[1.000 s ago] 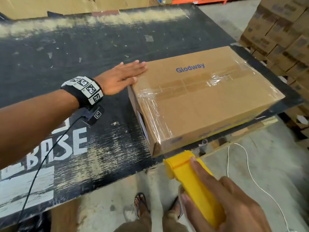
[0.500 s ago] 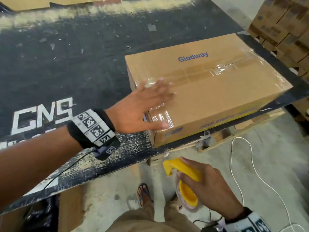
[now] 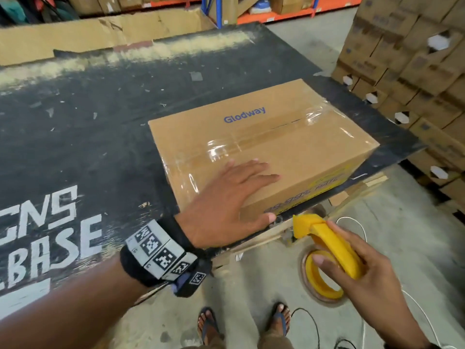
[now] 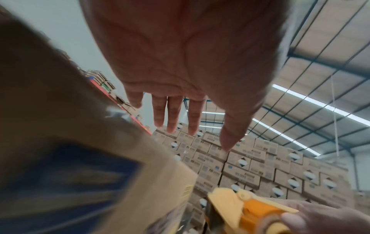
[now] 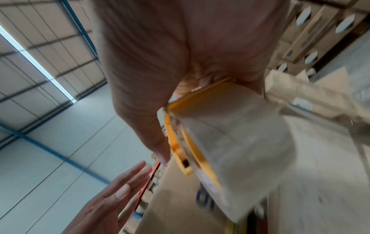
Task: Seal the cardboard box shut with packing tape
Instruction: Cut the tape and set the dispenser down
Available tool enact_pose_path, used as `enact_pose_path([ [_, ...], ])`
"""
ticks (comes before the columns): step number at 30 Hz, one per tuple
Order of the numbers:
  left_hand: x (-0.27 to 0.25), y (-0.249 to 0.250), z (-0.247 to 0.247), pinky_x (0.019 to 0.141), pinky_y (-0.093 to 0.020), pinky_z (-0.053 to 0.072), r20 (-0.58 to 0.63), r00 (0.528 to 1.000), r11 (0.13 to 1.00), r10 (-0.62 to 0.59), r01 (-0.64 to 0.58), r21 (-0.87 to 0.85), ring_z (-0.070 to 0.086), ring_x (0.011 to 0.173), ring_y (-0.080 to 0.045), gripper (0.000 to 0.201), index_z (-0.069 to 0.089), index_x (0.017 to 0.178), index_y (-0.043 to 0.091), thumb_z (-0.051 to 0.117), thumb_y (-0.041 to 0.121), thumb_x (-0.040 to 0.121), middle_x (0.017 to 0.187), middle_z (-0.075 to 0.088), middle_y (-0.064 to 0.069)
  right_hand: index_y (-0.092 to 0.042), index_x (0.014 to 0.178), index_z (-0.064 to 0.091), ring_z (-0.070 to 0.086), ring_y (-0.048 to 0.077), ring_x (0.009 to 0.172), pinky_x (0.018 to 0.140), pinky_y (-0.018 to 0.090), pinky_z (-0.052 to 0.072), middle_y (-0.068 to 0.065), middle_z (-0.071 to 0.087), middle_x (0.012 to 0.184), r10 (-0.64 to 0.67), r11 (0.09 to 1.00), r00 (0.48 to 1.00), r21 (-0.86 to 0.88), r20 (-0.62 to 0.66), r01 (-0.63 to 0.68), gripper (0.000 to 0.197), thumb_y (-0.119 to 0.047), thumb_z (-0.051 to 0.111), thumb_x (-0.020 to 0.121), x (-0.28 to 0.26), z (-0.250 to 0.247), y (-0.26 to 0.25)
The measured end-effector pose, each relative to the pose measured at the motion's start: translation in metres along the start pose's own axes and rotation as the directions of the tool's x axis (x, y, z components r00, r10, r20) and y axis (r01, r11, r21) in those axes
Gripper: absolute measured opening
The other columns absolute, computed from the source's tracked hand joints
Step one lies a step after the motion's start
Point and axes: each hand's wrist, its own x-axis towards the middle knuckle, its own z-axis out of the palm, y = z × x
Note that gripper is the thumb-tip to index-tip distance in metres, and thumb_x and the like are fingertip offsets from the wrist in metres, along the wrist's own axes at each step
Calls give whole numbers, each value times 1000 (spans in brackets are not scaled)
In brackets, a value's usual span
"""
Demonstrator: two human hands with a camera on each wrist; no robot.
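A brown cardboard box [image 3: 276, 147] printed "Glodway" lies on the black table [image 3: 75, 137] at its near right edge. Clear tape runs along its top seam and down its left end. My left hand [image 3: 234, 192] lies flat over the box's near left corner, fingers straight, thumb at the front face. The left wrist view shows those fingers [image 4: 174, 117] spread above the box [image 4: 60, 142]. My right hand [image 3: 357, 270] grips a yellow tape dispenser [image 3: 327, 248] below the table edge, just off the box's front face. In the right wrist view the dispenser [image 5: 220, 134] fills the centre.
Stacks of cardboard cartons [image 3: 415, 71] stand to the right of the table. White and black cables [image 3: 357, 227] lie on the concrete floor by my feet [image 3: 208, 323]. A large flat cardboard sheet [image 3: 75, 39] lies beyond the table's far edge.
My left hand slid from the box's far left end to its near left corner and now lies flat on top. My right hand brought the dispenser down off the box, then back up towards its front.
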Motion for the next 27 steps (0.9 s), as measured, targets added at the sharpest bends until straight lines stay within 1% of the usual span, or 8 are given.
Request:
enact_pose_path([
  [3,47,34,18,129,-47,6,-28,999,999,29,-31,-44,21,156,-11,66,42,153,32,60,52,92,163,37,3,-41,129,67,65,-2,112,87,8,49,-22,72,121,-46,998,988,34,-145,51,57,-18,83,79,20,-38,10],
  [6,97,63,39,129,-47,6,-54,998,997,43,-46,-61,27,153,-13,66,44,152,32,61,52,91,161,40,3,-35,131,65,65,-5,112,90,7,49,-31,71,117,-104,987,958,88,-267,132,54,-7,75,86,50,-76,23],
  [10,162,88,70,128,-52,9,-65,998,999,-1,-1,-42,31,151,-14,64,45,150,36,61,53,90,159,40,5,-25,142,60,65,4,110,97,19,50,-11,70,123,-147,972,924,119,-353,200,54,-8,70,92,108,-124,44],
  [13,206,96,92,126,-56,11,-83,994,998,-65,66,4,29,153,-18,63,45,149,37,61,52,89,160,39,4,-24,144,59,65,7,116,103,32,48,-5,69,129,-160,965,935,151,-315,216,52,-14,69,94,169,-152,67],
  [16,239,95,111,126,-58,8,-91,984,979,-156,166,118,20,157,-19,67,35,154,40,55,52,91,168,27,4,-23,142,60,64,15,121,108,41,48,5,70,127,-196,973,945,70,-261,221,53,-33,68,91,241,-169,98],
  [20,250,88,127,128,-51,12,-104,974,917,-203,226,329,14,159,-19,65,19,160,40,39,51,99,171,22,3,-26,145,57,56,28,125,104,29,38,15,68,120,-132,989,986,-85,-106,123,48,-35,60,98,319,-173,123],
  [24,250,88,130,127,-48,16,-131,968,905,-213,246,346,13,159,-15,65,16,161,42,37,50,100,172,20,7,-32,143,58,56,38,126,101,42,43,17,70,128,-91,976,996,-196,4,90,50,-46,47,97,370,-167,140],
  [27,253,91,131,128,-47,15,-124,964,893,-235,265,363,13,159,-14,65,16,160,42,37,52,99,172,18,8,-27,144,58,54,40,124,100,39,41,26,67,119,-65,967,997,-242,51,76,48,-41,45,100,393,-161,148],
])
